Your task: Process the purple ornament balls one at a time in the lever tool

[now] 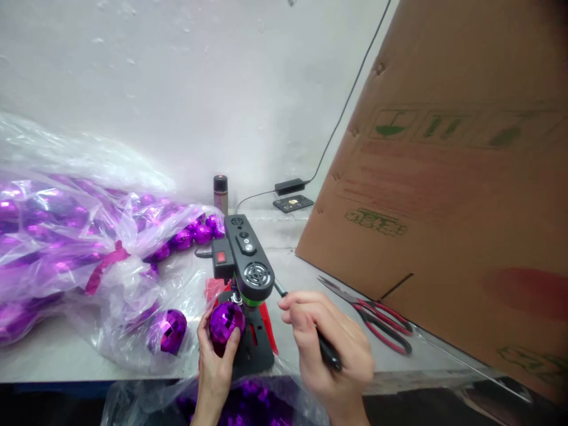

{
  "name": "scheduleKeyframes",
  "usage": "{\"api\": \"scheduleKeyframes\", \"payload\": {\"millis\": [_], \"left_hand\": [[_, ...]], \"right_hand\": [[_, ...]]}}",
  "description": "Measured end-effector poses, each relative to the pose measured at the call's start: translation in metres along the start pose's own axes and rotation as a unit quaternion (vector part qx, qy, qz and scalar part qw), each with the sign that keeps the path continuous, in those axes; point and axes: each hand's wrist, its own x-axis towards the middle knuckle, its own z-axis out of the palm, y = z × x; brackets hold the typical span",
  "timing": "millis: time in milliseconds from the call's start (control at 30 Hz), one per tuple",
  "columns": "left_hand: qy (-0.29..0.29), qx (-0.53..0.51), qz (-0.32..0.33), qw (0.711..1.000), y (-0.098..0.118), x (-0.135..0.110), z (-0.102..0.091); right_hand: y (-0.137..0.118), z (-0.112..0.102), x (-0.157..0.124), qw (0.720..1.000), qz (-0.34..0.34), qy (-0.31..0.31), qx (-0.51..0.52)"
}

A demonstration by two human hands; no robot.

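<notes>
My left hand [216, 361] grips a shiny purple faceted ball [225, 324], fingers and thumb around its sides. The ball is tucked under the front of a small black bench drill press [251, 248], its metal cap close to the machine's head; whether a bit touches it is hidden. My right hand [332, 349] is closed around the black-gripped lever [329, 350], whose metal rod runs up to the machine's right side. Another loose purple ball [171, 330] rests on clear plastic, left of my left hand.
Clear bags of purple balls [57, 236] cover the table's left. More balls [252, 405] lie in plastic below the front edge. Red-handled scissors [377, 319] lie beside a large cardboard box [435, 189] at right. Behind stand a spray can [220, 194] and a power adapter [290, 187].
</notes>
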Motion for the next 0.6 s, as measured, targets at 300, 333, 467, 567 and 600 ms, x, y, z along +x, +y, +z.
{"api": "scheduleKeyframes", "payload": {"millis": [300, 333, 467, 567, 600], "left_hand": [[-0.032, 0.026, 0.033, 0.999, -0.012, 0.001, 0.003], [-0.034, 0.035, 0.036, 0.998, -0.013, 0.002, 0.004], [-0.045, 0.058, 0.037, 0.997, -0.015, 0.007, 0.004], [-0.047, 0.063, 0.054, 0.995, -0.017, 0.008, 0.004], [-0.044, 0.069, 0.062, 0.995, -0.019, 0.008, 0.005]], "right_hand": [[-0.004, 0.005, 0.003, 0.997, 0.049, 0.001, 0.056], [-0.004, 0.005, 0.002, 0.997, 0.050, 0.000, 0.056], [-0.003, 0.003, 0.002, 0.998, 0.046, -0.004, 0.053], [-0.003, 0.002, 0.001, 0.998, 0.040, -0.004, 0.048], [-0.003, 0.002, 0.000, 0.998, 0.040, -0.004, 0.046]]}}
